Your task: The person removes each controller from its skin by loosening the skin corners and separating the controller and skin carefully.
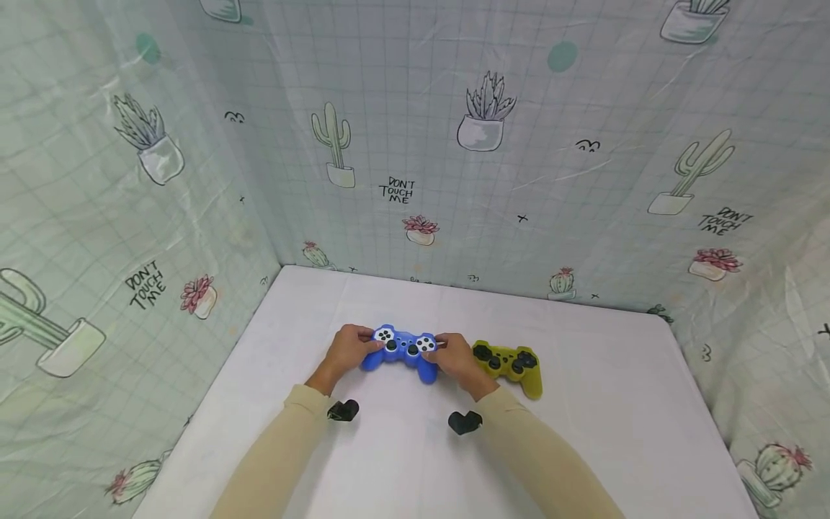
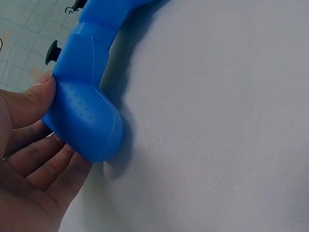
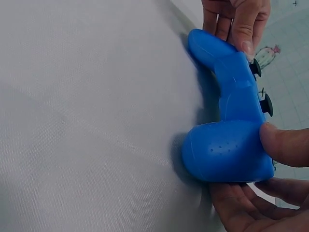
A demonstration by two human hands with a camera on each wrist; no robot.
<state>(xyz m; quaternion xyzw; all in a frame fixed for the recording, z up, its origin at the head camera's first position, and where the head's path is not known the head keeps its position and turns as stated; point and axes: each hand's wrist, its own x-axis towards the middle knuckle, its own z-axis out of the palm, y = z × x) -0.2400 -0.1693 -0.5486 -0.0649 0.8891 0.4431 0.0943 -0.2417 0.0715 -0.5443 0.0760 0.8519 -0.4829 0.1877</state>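
Note:
A blue game controller (image 1: pixel 403 346) with white button pads and two black thumbsticks is held between both hands over the white table. My left hand (image 1: pixel 350 348) grips its left end, the thumb on the upper face and the fingers at the side and beneath, as the left wrist view shows on the blue handle (image 2: pixel 87 121). At the other end, my right hand (image 1: pixel 457 358) pinches the controller the same way; its thumb (image 3: pixel 285 145) presses the top in the right wrist view. Just right of the right hand lies a yellow-green game controller (image 1: pixel 509 366), partly hidden by that hand.
The white table (image 1: pixel 616 432) reaches back to a cloth wall (image 1: pixel 415 144) printed with cacti and a grid. Similar cloth hangs along the left and right sides. Black straps with heart-shaped ends (image 1: pixel 465 422) show at both wrists.

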